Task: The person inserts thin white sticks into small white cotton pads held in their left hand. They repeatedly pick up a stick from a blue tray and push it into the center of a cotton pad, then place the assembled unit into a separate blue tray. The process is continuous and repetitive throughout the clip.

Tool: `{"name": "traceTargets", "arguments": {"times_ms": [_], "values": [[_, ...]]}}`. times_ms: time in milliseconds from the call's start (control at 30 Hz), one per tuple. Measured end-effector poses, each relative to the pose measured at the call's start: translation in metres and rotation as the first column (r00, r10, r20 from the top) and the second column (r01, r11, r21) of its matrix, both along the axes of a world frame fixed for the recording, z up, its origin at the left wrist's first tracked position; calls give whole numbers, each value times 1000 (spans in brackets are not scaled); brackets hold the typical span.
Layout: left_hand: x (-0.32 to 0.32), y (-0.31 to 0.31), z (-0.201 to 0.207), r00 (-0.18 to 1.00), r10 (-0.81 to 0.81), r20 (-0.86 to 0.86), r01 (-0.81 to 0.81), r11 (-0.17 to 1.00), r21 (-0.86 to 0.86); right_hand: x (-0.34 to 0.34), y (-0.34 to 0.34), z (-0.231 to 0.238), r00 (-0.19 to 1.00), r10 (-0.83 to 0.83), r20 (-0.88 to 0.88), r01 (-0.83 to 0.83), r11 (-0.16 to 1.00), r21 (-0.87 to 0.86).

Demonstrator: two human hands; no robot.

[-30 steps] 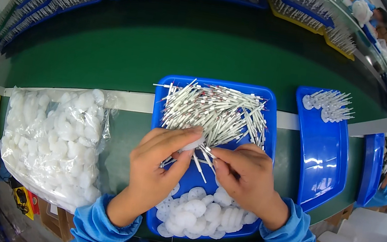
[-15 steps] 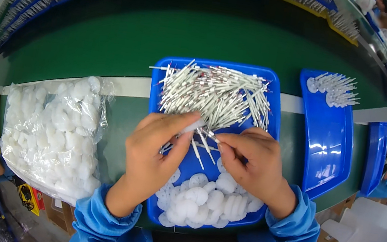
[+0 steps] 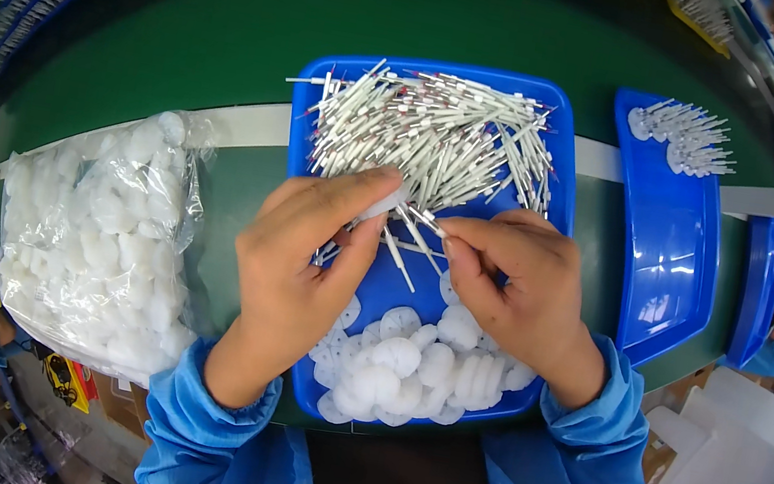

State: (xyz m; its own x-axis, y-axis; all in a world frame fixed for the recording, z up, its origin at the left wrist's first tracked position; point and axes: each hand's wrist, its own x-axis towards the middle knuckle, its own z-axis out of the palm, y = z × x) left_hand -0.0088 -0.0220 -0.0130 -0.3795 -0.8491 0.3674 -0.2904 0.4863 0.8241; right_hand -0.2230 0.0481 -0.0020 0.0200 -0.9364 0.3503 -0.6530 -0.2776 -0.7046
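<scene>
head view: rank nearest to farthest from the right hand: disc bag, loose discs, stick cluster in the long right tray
1. Loose discs: just below the right hand
2. Stick cluster: upper right
3. Disc bag: far left

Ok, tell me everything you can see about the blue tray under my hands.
The blue tray is shallow, glossy and plastic-looking, with rounded corners and a raised rim. It lies on the green bench, across a pale strip. Thin white rods heap its far part, one poking over the left rim; translucent white discs pile at its near end, with bare blue between. The left hand and right hand are over its middle, hiding part of it.
</scene>
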Motion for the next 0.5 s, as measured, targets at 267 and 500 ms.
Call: {"name": "traceTargets", "arguments": {"times_ms": [267, 500], "values": [[0, 2, 0, 999, 1, 51, 0, 1000, -14, 0, 1, 2, 1000, -22, 12, 22, 1000, 15], [0, 2, -2, 997, 0, 74, 0, 1000, 8, 3, 1, 1, 999, 29, 28, -29, 999, -19]]}}
